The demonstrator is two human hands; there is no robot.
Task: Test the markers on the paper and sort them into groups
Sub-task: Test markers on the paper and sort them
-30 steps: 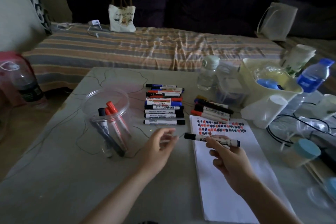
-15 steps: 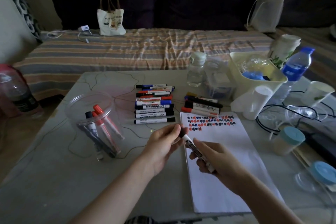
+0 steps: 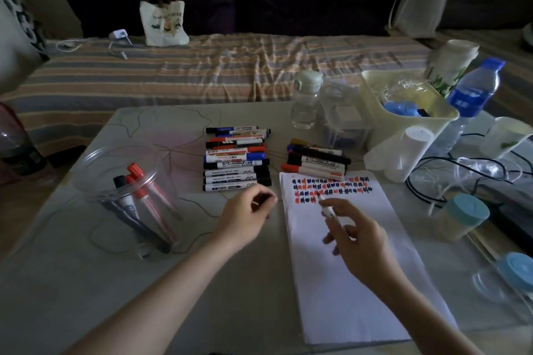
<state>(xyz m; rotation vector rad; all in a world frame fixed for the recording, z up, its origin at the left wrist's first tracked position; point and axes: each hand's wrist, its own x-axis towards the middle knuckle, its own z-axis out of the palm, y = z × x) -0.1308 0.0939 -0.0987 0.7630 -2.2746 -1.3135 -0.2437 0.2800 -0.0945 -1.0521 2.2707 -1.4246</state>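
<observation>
White paper (image 3: 346, 282): right hand (image 3: 357, 239) now pressing uncapped marker (image 3: 327, 209) tip to it | left hand (image 3: 245, 216) pulled leftward, seemingly pinching cap, unclear | sorted markers (image 3: 236, 163) lying beyond left hand.

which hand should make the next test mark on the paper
Right. The right hand grips the marker with its tip at the rows of marks on the paper. The left hand lies beside the paper, fingers curled, seemingly holding the cap.

paper (image 3: 346, 268) white, red/blue/black marks | bedcover (image 3: 202, 72) orange-grey stripes | jar lids (image 3: 468, 209) light blue
</observation>
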